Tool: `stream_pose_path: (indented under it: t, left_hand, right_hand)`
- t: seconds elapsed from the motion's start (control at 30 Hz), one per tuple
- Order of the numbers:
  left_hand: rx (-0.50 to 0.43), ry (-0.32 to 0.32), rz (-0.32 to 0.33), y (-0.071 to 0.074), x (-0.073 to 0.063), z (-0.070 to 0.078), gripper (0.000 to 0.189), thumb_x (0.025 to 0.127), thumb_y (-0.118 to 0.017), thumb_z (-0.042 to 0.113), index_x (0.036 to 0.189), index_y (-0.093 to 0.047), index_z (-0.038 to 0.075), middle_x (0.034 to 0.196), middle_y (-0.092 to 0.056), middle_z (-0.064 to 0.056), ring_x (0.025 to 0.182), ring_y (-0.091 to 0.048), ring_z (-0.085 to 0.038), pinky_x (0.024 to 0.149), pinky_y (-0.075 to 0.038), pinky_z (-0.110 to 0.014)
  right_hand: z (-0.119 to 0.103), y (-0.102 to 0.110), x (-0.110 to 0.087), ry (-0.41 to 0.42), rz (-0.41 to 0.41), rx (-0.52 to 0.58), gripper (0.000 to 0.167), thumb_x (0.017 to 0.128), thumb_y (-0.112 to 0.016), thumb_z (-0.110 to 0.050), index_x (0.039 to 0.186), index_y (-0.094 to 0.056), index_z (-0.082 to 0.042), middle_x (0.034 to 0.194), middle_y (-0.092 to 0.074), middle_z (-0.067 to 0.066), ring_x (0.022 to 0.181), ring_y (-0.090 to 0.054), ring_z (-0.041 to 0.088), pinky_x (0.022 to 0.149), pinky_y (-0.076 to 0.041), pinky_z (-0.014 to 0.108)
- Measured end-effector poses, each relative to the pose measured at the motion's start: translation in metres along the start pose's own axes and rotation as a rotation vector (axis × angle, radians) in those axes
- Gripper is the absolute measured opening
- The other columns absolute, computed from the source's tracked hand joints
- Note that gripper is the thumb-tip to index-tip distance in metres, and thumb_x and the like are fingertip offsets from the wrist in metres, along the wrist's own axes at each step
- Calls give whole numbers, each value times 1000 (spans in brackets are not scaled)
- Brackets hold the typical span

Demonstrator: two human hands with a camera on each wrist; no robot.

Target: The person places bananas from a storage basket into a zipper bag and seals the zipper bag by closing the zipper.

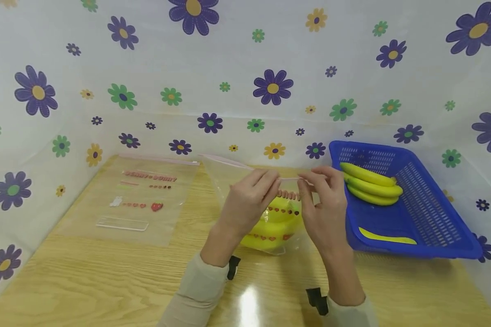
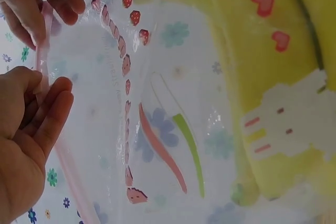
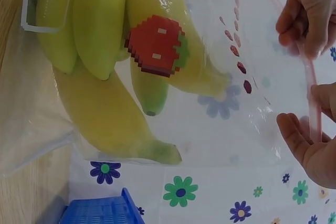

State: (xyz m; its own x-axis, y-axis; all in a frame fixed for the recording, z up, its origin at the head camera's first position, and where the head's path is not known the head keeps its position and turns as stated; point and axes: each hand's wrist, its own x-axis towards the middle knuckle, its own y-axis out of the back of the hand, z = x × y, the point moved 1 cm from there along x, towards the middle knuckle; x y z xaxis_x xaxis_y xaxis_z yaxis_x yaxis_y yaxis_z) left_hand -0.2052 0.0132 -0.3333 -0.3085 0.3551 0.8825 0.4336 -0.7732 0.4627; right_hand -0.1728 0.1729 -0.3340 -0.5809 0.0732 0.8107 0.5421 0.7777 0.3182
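A clear zip bag (image 1: 226, 161) with a pink zip strip (image 2: 68, 166) is held up over the table. Strawberries, hearts and a white bunny are printed on it. Several yellow bananas (image 3: 100, 24) with greenish tips lie inside the bag, low in it. My left hand (image 1: 249, 202) pinches the pink strip at the top edge between thumb and fingers. A short way to its right, my right hand (image 1: 324, 204) pinches the same strip. In the right wrist view, both hands' fingertips meet the strip side by side.
Flat on the wooden table (image 1: 159, 277) at the left lies another clear printed zip bag (image 1: 82, 213). A blue plastic basket (image 1: 438, 186) stands at the right, holding a bunch of bananas (image 1: 370, 184) and another yellow piece (image 1: 386, 236) by its front wall. A flower-printed sheet (image 1: 212, 68) hangs behind.
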Motion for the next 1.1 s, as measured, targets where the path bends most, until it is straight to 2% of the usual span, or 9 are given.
stream_pose_path:
  t: [0.17, 0.3, 0.4, 0.5, 0.67, 0.77, 0.9, 1.1]
  left_hand:
    - [-16, 1, -10, -2, 2, 1, 6, 91, -69, 3, 96, -68, -1, 90, -69, -12, 80, -69, -21, 77, -58, -22]
    - [-14, 23, -6, 1, 2, -2, 5, 91, -68, 2, 96, -69, -1, 92, -69, -12, 82, -69, -21, 77, -59, -24]
    - [-10, 30, -9, 2, 1, -3, 5, 91, -68, 1, 95, -69, -1, 92, -69, -12, 82, -69, -21, 78, -59, -25]
    - [1, 24, -23, 2, 1, -2, 5, 92, -67, 2, 96, -69, -1, 92, -69, -12, 83, -69, -21, 79, -58, -24]
    - [26, -13, -42, 1, 1, 0, 6, 92, -68, 4, 97, -69, 0, 92, -70, -12, 84, -70, -21, 81, -58, -23]
    - [21, -13, -34, 2, 0, -2, 7, 91, -69, 4, 97, -70, 0, 93, -70, -12, 84, -70, -21, 81, -58, -24]
    - [11, 5, -13, 3, -1, -4, 6, 91, -69, 2, 96, -71, -1, 93, -70, -12, 84, -70, -22, 79, -58, -25]
    - [37, -4, -19, 5, -3, -4, 5, 92, -68, 2, 96, -69, -1, 92, -70, -12, 83, -70, -22, 79, -59, -26]
  right_hand:
    - [3, -1, 2, 48, 13, 10, 6, 86, -71, 7, 92, -70, 4, 99, -57, 19, 85, -60, 28, 81, -48, 9]
    - [4, 0, 3, 31, 37, 23, 6, 84, -73, 8, 88, -69, 7, 95, -57, 20, 86, -60, 29, 84, -47, 8]
    - [4, 2, 2, 5, 22, 9, 4, 86, -72, 6, 89, -69, 7, 97, -57, 20, 89, -59, 28, 84, -48, 10]
    - [4, 2, 0, -12, -9, 7, 9, 88, -71, 3, 96, -71, 4, 102, -58, 18, 89, -63, 25, 79, -50, 9]
    - [2, -1, -1, 20, -51, 20, 10, 88, -71, 1, 98, -72, 1, 98, -64, 14, 80, -68, 20, 70, -53, 10]
    - [1, -1, 0, 37, -36, 11, 5, 87, -72, 2, 92, -72, 3, 92, -66, 13, 76, -67, 19, 71, -53, 10]
    - [0, 1, -1, 19, -9, 8, 4, 87, -72, 3, 91, -71, 4, 90, -65, 14, 74, -65, 20, 72, -51, 8]
    - [0, -2, -3, 0, -58, 22, 9, 89, -71, 0, 98, -71, 1, 95, -65, 12, 79, -69, 19, 69, -51, 7]
